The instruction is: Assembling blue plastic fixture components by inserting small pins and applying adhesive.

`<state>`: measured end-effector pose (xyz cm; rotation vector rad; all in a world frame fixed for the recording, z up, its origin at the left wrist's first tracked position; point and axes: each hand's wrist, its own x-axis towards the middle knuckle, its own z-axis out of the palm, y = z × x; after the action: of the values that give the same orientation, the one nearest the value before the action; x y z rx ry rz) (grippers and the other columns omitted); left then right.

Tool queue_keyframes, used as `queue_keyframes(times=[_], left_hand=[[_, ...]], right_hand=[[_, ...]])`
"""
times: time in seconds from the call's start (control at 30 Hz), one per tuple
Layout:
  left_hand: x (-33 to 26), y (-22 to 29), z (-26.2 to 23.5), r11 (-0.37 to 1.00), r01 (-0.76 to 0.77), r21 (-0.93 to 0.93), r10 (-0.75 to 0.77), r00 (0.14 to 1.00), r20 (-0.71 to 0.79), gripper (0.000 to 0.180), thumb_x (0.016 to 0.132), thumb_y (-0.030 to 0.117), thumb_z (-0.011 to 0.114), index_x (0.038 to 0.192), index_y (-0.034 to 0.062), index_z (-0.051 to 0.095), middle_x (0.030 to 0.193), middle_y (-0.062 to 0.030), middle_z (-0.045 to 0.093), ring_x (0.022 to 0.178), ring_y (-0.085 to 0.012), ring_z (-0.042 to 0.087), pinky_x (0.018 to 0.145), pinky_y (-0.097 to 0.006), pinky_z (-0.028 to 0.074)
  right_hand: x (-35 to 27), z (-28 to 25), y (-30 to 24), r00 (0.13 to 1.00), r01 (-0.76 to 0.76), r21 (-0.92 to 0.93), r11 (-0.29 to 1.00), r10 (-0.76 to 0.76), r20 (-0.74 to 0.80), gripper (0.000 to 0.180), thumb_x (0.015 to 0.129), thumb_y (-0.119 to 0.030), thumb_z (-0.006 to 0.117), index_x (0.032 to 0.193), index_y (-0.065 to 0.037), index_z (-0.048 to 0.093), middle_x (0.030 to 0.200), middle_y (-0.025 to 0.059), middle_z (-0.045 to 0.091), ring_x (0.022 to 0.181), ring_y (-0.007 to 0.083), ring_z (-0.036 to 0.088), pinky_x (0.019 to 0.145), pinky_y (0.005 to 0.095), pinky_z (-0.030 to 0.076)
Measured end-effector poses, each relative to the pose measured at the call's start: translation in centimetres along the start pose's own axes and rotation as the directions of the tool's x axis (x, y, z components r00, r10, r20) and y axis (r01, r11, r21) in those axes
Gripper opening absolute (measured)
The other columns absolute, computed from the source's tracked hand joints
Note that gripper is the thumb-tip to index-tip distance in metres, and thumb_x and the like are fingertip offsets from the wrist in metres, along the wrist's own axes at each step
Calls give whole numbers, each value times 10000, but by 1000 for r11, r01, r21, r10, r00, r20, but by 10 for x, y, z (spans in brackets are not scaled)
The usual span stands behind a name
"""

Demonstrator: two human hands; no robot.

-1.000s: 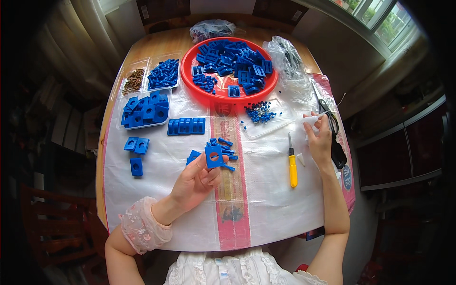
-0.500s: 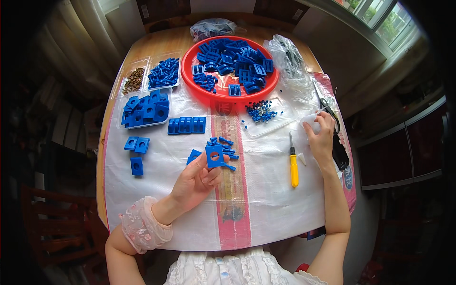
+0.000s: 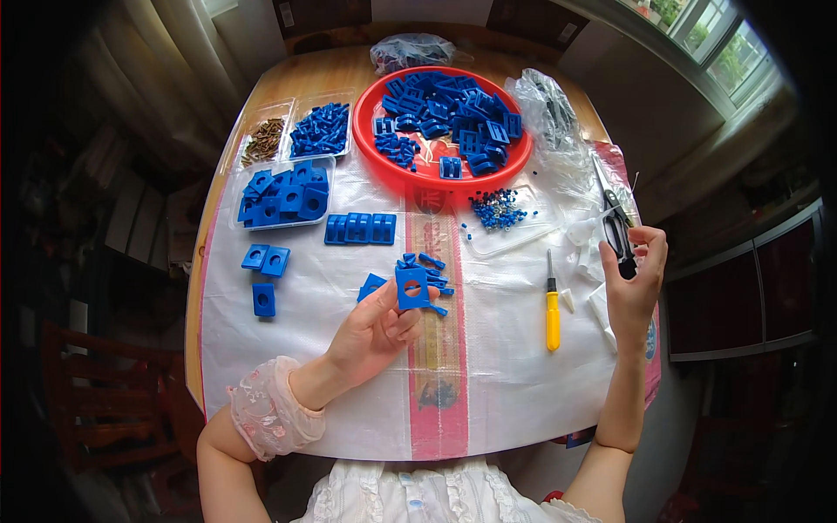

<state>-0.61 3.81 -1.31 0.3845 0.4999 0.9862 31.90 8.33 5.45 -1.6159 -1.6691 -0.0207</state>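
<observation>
Two hands raised, left hand (image 3: pixel 377 331) pinching square blue block (image 3: pixel 411 288) hole-face up, right hand (image 3: pixel 634 283) gripping black scissors (image 3: pixel 617 228), blades pointing away.

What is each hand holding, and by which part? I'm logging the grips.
The left hand pinches a blue square plate with a round hole by its lower edge. Whether the right hand holds anything cannot be told.

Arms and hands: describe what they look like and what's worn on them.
Both hands are bare: no gloves, rings or watch visible. The left hand comes out of a gathered pale pink lace cuff at the wrist. The right hand and its forearm are uncovered, no sleeve in view.
</observation>
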Motion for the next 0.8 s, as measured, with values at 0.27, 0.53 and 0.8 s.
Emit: queue_keyframes(times=[0.27, 0.53, 0.8], left_hand=[[2, -1, 4, 1000, -2, -10, 3, 999, 33, 399, 1033, 351, 454, 1294, 52, 496, 1208, -65, 618, 625, -49, 346, 653, -214, 346], [-6, -2, 12, 1000, 19, -20, -18, 999, 44, 427, 1029, 385, 455, 1320, 74, 490, 1219, -32, 602, 641, -40, 354, 658, -212, 352], [-13, 2, 32, 998, 42, 42, -38, 995, -89, 452, 995, 475, 487, 1262, 115, 538, 1093, 14, 605, 802, -56, 505, 774, -266, 411]], right_hand=[[-39, 31, -30, 794, -445, 787, 428, -218, 568, 645, 741, -51, 779, 1296, -54, 450, 1185, 49, 487, 1136, 156, 473, 865, 305, 425], [-59, 72, -73, 619, -726, 676, 125, -309, 722, 888, 736, -68, 825, 1453, -111, 304, 1318, 47, 441, 1231, 157, 429, 908, 301, 404], [-61, 96, -102, 505, -844, 536, -6, -345, 791, 802, 762, -29, 800, 1423, -101, 351, 1262, 95, 458, 1136, 192, 521, 966, 362, 521]])
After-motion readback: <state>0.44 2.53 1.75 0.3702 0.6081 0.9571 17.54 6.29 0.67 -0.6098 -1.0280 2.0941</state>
